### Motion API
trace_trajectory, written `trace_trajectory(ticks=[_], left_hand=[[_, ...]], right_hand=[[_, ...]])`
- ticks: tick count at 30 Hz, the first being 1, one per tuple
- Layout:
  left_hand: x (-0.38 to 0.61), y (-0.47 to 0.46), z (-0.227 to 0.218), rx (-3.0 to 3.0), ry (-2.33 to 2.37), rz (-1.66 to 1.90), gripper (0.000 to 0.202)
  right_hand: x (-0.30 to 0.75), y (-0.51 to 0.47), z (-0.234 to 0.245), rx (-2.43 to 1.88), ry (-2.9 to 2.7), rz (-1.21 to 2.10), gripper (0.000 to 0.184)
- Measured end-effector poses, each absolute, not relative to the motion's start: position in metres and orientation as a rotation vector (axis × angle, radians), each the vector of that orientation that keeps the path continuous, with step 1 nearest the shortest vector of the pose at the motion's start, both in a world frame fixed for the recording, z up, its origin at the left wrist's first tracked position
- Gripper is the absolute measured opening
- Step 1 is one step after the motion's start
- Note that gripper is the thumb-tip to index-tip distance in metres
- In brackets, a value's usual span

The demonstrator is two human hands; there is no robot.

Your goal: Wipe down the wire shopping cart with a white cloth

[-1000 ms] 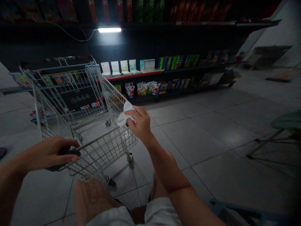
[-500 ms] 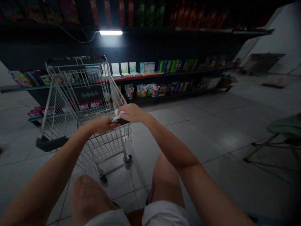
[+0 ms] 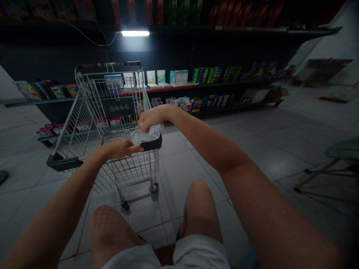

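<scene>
A white wire shopping cart [image 3: 92,112] stands on the tiled floor in front of my knees. My left hand [image 3: 119,148] is closed round the cart's push bar near its right end. My right hand [image 3: 150,117] presses a crumpled white cloth [image 3: 146,135] down on the dark right end cap [image 3: 153,144] of that bar, fingers curled over the cloth. The dark left end cap [image 3: 63,163] of the bar is bare.
Dark shelves [image 3: 179,87] with boxes and packets run along the back wall under a lit tube lamp [image 3: 135,33]. A folding chair frame [image 3: 328,175] stands at the right. My bare knees [image 3: 199,194] are low in the middle.
The cart has turned so its push bar faces me. My left hand slid from the bar's left end to its right end. My right hand moved the cloth from the basket side onto the right end cap.
</scene>
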State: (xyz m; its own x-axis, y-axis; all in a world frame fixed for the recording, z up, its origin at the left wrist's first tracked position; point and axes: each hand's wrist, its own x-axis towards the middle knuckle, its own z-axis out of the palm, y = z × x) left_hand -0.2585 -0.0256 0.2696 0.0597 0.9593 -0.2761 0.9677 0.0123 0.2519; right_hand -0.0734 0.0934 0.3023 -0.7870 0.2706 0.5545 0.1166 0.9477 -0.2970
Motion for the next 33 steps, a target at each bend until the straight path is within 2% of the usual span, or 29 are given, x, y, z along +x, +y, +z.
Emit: trace_trajectory(ticks=[2, 4, 6, 10, 13, 18, 23, 26, 30, 33], left_hand=[[-0.261, -0.027, 0.27, 1.997, 1.874, -0.001, 0.064], [-0.262, -0.025, 0.269, 2.006, 1.813, 0.049, 0.063], [-0.261, -0.023, 0.269, 1.994, 1.736, 0.1, 0.064], [-0.258, -0.018, 0.267, 1.963, 1.651, 0.101, 0.063], [-0.258, -0.019, 0.267, 1.977, 1.641, 0.084, 0.064], [-0.257, -0.024, 0.268, 1.976, 1.612, 0.185, 0.07], [-0.251, -0.029, 0.275, 1.94, 1.634, 0.171, 0.068], [-0.247, -0.024, 0.281, 1.906, 1.605, 0.171, 0.063], [-0.229, -0.004, 0.286, 1.928, 1.66, 0.242, 0.067], [-0.208, 0.011, 0.284, 1.991, 1.683, 0.203, 0.071]], right_hand=[[-0.073, 0.104, 0.321, -0.18, -2.685, 0.404, 0.016], [-0.066, 0.103, 0.31, -0.143, -2.587, 0.373, 0.021], [-0.059, 0.087, 0.266, -0.182, -2.215, 0.224, 0.027], [-0.061, 0.038, 0.157, -0.239, -1.775, 0.031, 0.02], [-0.07, 0.017, 0.121, -0.204, -1.713, 0.029, 0.022], [-0.075, 0.024, 0.102, -0.351, -1.739, -0.015, 0.024], [-0.057, 0.027, 0.065, -0.535, -1.539, 0.361, 0.021], [-0.045, 0.027, 0.083, -0.718, -1.381, 0.47, 0.022], [-0.055, 0.032, 0.117, -0.675, -1.448, 0.413, 0.028], [-0.067, 0.037, 0.097, -0.631, -1.52, 0.407, 0.023]])
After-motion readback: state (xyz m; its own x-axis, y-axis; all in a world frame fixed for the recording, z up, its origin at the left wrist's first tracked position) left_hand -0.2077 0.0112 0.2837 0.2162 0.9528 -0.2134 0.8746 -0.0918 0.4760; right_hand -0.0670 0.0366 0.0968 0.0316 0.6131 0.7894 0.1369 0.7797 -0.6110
